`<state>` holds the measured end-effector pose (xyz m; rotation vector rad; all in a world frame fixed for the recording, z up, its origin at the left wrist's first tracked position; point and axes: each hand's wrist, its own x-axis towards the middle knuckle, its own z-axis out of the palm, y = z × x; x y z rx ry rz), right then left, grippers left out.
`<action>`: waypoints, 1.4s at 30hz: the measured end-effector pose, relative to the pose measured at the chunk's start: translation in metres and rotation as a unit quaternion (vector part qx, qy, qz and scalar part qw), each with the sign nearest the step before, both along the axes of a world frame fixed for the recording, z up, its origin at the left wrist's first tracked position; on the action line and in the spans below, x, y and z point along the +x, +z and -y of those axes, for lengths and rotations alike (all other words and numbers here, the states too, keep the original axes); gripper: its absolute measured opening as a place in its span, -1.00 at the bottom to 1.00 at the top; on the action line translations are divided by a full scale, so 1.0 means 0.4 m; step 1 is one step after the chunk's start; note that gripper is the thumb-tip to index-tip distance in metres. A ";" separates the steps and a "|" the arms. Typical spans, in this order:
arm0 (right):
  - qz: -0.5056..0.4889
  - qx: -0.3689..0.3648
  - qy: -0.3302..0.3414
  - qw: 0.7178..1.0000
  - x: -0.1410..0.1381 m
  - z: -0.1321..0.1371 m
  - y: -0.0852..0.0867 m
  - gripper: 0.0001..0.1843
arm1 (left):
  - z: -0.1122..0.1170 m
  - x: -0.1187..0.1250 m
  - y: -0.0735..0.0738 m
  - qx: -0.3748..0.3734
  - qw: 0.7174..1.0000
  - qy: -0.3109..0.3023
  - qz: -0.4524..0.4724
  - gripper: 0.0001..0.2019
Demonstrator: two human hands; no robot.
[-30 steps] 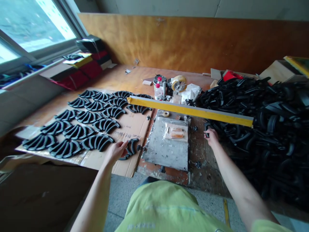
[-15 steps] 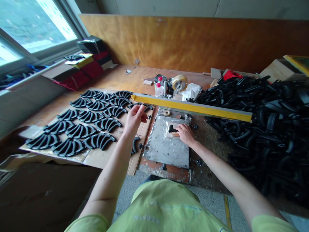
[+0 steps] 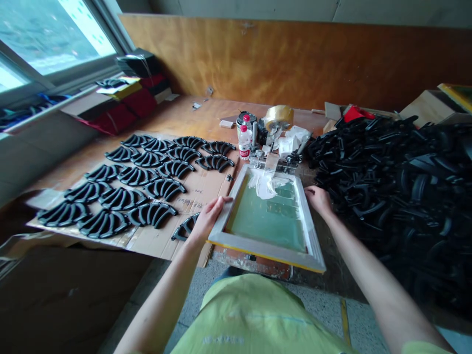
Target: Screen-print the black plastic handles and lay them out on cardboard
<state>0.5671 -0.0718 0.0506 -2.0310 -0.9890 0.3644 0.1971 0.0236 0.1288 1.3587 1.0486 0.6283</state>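
Observation:
A screen printing frame with green mesh lies low over the work spot in front of me, covering the metal plate. White ink and a scraper are at the mesh's far end. My left hand grips the frame's left side with fingers curled against the edge. At the right side, my right hand has its fingertips bent together on the frame's edge. Whatever lies under the frame is hidden.
Rows of curved black parts lie on cardboard to the left. A large heap of black parts fills the right. Behind the frame stand a red-capped bottle and a tape roll.
The frame has swung down from its raised position over the plate. My right hand has left the small black part and moved right; my left hand has come down to the frame's left side.

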 end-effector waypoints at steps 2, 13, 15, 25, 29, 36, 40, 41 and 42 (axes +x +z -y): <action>0.104 0.019 0.033 0.994 0.005 -0.038 0.028 -0.75 | 0.014 -0.020 -0.083 -0.026 0.999 -0.014 -0.017 -0.31; 0.300 -0.096 0.251 0.915 -0.181 -0.266 0.066 -0.88 | -0.003 -0.021 -0.277 -0.015 0.997 0.001 -0.079 -0.33; 0.321 -0.076 0.304 0.894 -0.190 -0.209 0.056 -0.88 | -0.003 -0.023 -0.281 -0.021 0.997 -0.002 -0.074 -0.33; 0.295 0.002 0.392 0.871 -0.181 -0.144 0.072 -0.86 | 0.001 -0.022 -0.274 -0.022 0.997 0.005 -0.077 -0.35; 0.311 0.042 0.381 0.870 -0.204 -0.107 0.036 -0.78 | 0.008 -0.019 -0.242 -0.028 0.997 -0.001 -0.073 -0.35; 0.242 0.011 0.326 0.914 -0.170 -0.187 0.092 -0.73 | 0.009 -0.016 -0.174 -0.061 0.997 -0.006 -0.051 -0.28; 0.263 -0.023 0.199 0.944 -0.109 -0.279 0.141 -0.35 | -0.003 -0.027 -0.077 -0.047 0.997 -0.034 -0.053 -0.29; 0.265 -0.018 0.168 0.949 -0.082 -0.280 0.149 -0.35 | -0.007 -0.025 -0.045 -0.045 0.997 -0.041 -0.047 -0.33; 0.260 -0.008 0.135 0.956 -0.051 -0.270 0.153 -0.39 | -0.012 -0.020 -0.013 -0.041 0.997 -0.045 -0.038 -0.36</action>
